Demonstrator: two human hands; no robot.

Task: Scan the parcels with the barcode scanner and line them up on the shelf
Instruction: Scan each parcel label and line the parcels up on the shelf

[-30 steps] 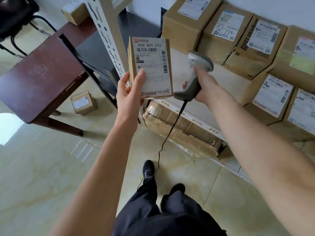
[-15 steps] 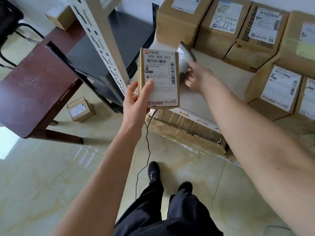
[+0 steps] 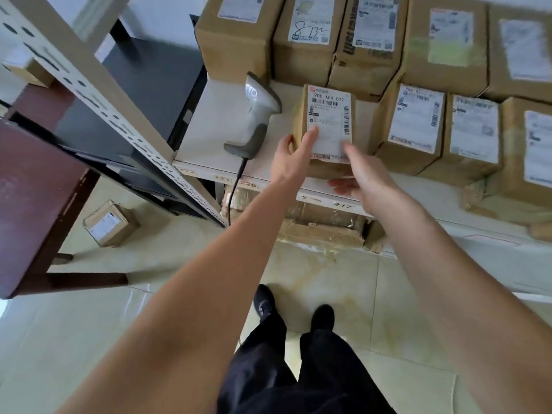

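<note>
scene is evenly and brightly lit by soft daylight; a pale glare patch is seen on the glossy floor tiles [image 3: 44,339] at far left. shadows are faint. motion blur is spread over the parcel labels at right [image 3: 522,49] and the shelf upright [image 3: 89,85]. wide-angle bending is noticed at the edges.

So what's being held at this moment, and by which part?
The left hand holds the parcel by its lower left edge, fingers on the label. The right hand is open at its lower right, grip unclear. The scanner lies unheld.
</note>
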